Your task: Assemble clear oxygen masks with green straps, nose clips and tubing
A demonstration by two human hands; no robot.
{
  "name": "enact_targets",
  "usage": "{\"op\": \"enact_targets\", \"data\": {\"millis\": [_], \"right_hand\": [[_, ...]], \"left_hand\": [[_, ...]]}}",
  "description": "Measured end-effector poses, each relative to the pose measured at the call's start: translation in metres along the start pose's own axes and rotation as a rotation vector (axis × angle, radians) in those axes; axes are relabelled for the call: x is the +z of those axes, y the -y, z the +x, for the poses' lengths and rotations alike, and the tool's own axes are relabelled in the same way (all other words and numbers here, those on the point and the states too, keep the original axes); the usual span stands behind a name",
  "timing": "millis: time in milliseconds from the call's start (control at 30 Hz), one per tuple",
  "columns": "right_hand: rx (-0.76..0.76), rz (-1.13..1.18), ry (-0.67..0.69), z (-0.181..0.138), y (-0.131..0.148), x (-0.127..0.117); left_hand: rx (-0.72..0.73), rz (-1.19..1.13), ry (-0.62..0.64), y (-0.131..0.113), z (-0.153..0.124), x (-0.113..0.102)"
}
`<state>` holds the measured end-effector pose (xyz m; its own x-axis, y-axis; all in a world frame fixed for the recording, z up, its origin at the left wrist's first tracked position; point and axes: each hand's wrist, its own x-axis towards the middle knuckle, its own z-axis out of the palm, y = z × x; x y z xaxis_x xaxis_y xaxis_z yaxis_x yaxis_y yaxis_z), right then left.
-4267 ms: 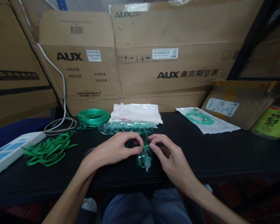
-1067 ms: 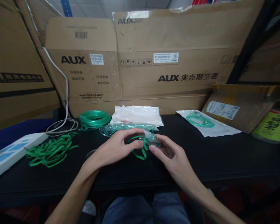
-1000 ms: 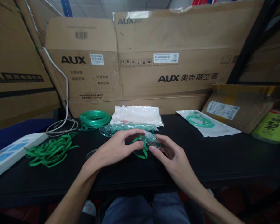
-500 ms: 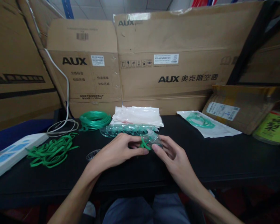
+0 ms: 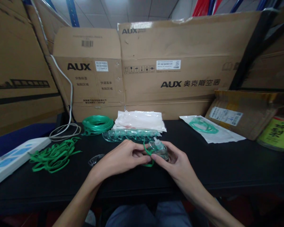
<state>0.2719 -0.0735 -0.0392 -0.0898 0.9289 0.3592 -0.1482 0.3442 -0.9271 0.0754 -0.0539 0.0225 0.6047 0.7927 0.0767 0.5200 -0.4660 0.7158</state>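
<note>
Both hands meet over the middle of the black table. My right hand cups a small clear plastic mask with a white port on top. My left hand pinches the green elastic strap that hangs from the mask. Fingers of both hands are closed round these parts. Just behind the hands lies a row of nested clear masks.
A pile of green straps and a coil of green tubing lie at left, with a white power strip. A stack of plastic bags and a bagged mask lie at the back. Cardboard boxes wall the rear.
The mask has been turned port-up and held lower between the hands; the loose strap loop has been gathered against it. The view has tilted slightly upward.
</note>
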Motion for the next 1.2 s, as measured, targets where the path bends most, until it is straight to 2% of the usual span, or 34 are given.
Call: {"op": "enact_targets", "data": {"millis": [100,267,467,700,900,967,1033,1133,1200], "right_hand": [[0.018,-0.004,-0.045,0.000,0.001,-0.002],[0.031,-0.044,-0.031,0.000,0.003,-0.002],[0.032,-0.003,-0.034,0.002,0.003,-0.003],[0.055,0.084,-0.011,0.001,0.005,-0.003],[0.088,0.122,-0.018,0.003,0.001,-0.006],[0.097,0.103,-0.028,0.003,0.001,-0.007],[0.111,0.079,-0.040,0.002,0.004,-0.006],[0.130,0.052,-0.041,0.000,0.010,-0.004],[0.137,0.048,-0.027,-0.001,0.013,-0.003]], "left_hand": [[-0.020,-0.040,-0.039,0.001,-0.001,-0.004],[-0.034,-0.195,-0.212,0.003,0.003,-0.005],[0.036,-0.138,-0.208,0.006,0.008,0.004],[0.029,-0.138,-0.247,0.004,0.011,0.014],[0.086,0.000,-0.223,0.001,0.009,0.015],[0.079,0.079,-0.263,0.000,0.003,0.006],[0.037,0.185,-0.380,0.001,-0.005,-0.014],[-0.079,0.424,-0.594,0.008,-0.015,-0.061],[-0.260,0.628,-0.641,0.020,-0.013,-0.098]]}}
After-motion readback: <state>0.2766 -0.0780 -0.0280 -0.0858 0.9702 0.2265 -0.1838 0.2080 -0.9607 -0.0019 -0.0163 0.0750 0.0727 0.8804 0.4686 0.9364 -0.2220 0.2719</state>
